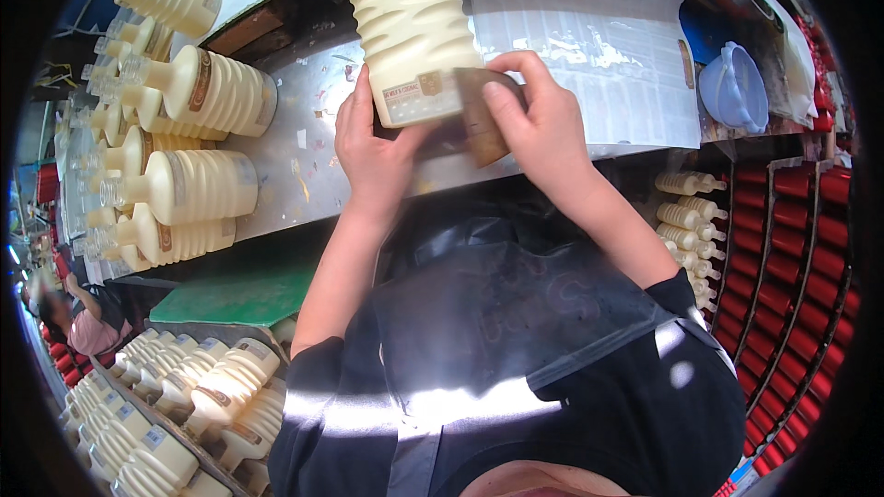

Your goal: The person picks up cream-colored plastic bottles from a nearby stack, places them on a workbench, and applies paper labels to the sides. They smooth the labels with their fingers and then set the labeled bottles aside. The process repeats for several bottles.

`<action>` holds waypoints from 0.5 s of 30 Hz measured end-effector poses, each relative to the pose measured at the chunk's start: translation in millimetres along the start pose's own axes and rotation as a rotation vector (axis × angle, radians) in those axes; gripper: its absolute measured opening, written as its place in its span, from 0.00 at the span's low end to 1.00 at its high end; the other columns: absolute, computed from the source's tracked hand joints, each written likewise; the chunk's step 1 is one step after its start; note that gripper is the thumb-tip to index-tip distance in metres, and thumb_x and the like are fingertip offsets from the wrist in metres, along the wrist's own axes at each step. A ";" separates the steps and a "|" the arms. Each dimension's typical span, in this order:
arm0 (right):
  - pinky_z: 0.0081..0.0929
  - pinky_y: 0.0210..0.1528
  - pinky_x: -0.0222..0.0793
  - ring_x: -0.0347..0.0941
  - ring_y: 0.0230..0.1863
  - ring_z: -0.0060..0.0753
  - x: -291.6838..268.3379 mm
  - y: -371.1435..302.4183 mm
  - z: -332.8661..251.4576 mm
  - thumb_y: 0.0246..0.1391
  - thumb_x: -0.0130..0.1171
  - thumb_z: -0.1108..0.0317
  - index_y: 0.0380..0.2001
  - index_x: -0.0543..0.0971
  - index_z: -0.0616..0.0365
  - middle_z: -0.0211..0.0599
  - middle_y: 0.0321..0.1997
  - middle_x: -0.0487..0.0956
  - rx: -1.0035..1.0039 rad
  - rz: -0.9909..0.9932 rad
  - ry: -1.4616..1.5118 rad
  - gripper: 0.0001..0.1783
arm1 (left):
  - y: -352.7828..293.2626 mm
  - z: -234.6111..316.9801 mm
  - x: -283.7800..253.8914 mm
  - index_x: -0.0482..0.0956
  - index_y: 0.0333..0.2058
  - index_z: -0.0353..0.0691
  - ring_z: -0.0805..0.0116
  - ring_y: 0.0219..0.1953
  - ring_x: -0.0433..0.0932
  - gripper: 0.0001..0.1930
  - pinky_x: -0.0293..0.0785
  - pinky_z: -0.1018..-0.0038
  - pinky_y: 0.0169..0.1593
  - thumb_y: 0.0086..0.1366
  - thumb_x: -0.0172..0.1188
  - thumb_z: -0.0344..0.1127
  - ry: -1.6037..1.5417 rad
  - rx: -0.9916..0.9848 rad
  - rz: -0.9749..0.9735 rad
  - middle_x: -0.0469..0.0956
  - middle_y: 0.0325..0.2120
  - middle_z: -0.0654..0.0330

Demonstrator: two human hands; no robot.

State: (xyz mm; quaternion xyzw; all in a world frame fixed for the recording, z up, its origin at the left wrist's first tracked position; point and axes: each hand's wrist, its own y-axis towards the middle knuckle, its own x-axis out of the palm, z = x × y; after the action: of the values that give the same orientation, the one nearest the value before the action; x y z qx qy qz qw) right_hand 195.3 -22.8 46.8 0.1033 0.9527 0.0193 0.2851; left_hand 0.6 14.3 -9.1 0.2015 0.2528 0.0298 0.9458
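Observation:
A cream-coloured ribbed bottle (405, 32) stands tilted over the metal worktable (308, 143), its base toward me and its top cut off at the upper edge. My left hand (373, 143) grips the bottle's lower left side near the base. A small printed label shows low on its front, and a gold band runs higher up. In my right hand (539, 120) is a brown flat block (481, 120), its edge against the bottle's lower right side beside the label. My right thumb lies on the block's face.
Several cream bottles (207, 92) lie stacked at the left. A translucent sheet (580, 64) lies at the right, with a light blue tub (734, 87) past it. Crates of bottles (216, 396) stand lower left near a green board (230, 294). Red items (783, 267) fill racks at right. Another person (92, 322) is far left.

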 end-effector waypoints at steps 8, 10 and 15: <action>0.39 0.30 0.70 0.76 0.21 0.45 -3.4 -0.3 6.0 0.61 0.58 0.62 0.46 0.76 0.56 0.44 0.21 0.78 -0.004 0.116 0.193 0.13 | -2.4 5.3 -5.4 0.57 0.69 0.29 0.47 0.58 0.72 0.50 0.66 0.60 0.64 0.54 0.73 0.43 0.125 0.086 -0.044 0.71 0.57 0.43; 0.43 0.32 0.71 0.77 0.24 0.52 -2.8 -5.1 -1.9 0.61 0.59 0.62 0.46 0.76 0.55 0.46 0.23 0.79 -0.138 0.049 0.100 0.13 | 1.0 9.5 -3.7 0.54 0.70 0.29 0.47 0.60 0.70 0.47 0.63 0.59 0.66 0.59 0.68 0.45 0.058 0.006 -0.050 0.68 0.60 0.40; 0.44 0.31 0.70 0.77 0.24 0.53 0.3 6.2 11.8 0.63 0.57 0.61 0.48 0.76 0.53 0.46 0.22 0.79 0.003 0.090 -0.005 0.13 | 16.5 7.8 11.6 0.55 0.68 0.24 0.49 0.64 0.68 0.38 0.60 0.59 0.68 0.73 0.53 0.49 -0.317 -0.151 -0.038 0.66 0.62 0.38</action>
State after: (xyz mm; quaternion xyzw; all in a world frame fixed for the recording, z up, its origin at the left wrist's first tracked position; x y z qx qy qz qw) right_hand 202.7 -17.0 37.3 0.1467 0.9465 0.0303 0.2859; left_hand 15.4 28.4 -1.8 0.1270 0.1011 -0.0015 0.9867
